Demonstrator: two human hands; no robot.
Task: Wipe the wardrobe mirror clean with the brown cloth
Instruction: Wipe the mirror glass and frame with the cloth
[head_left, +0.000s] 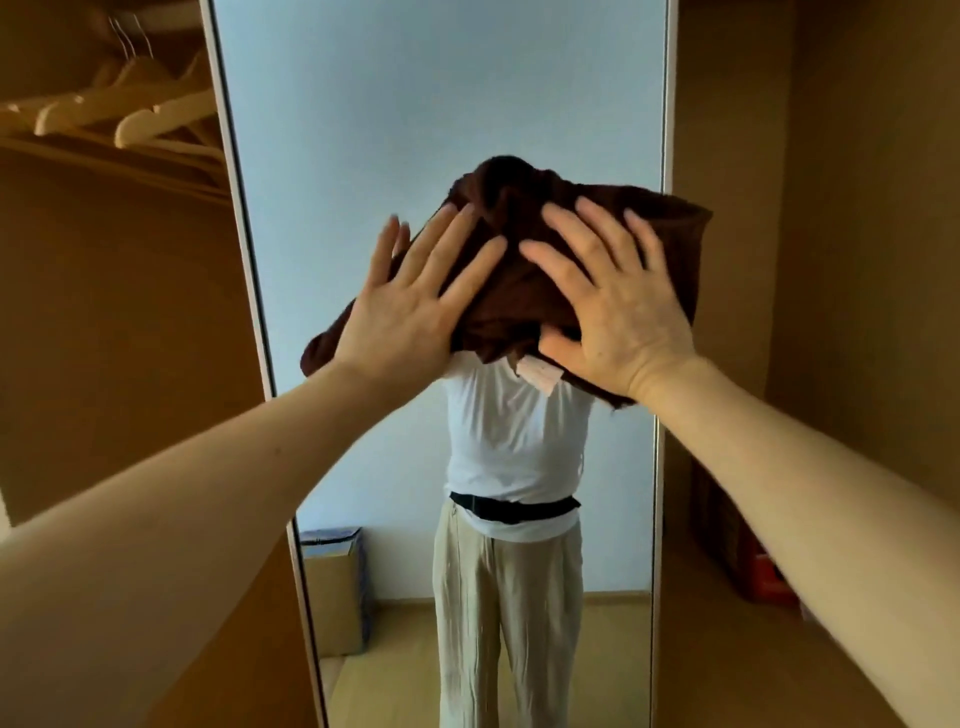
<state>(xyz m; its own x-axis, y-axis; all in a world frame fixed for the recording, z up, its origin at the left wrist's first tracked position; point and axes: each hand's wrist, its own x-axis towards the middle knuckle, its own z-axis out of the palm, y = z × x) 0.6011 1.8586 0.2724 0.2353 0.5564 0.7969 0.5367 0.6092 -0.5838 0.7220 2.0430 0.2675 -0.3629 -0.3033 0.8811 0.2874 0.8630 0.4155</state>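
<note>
Crumpled dark brown terry cloth (519, 306) being pressed flat against tall silver-framed wardrobe mirror (415, 104) at frame centre. Left hand (410, 312) and right hand (618, 317) both being held open, fingers straight and spread, palms being laid on cloth, nothing being gripped. Wiping judged under way at mid-height. Upper and lower glass probably remaining to be covered. Cleaned areas not being told apart from uncleaned.
</note>
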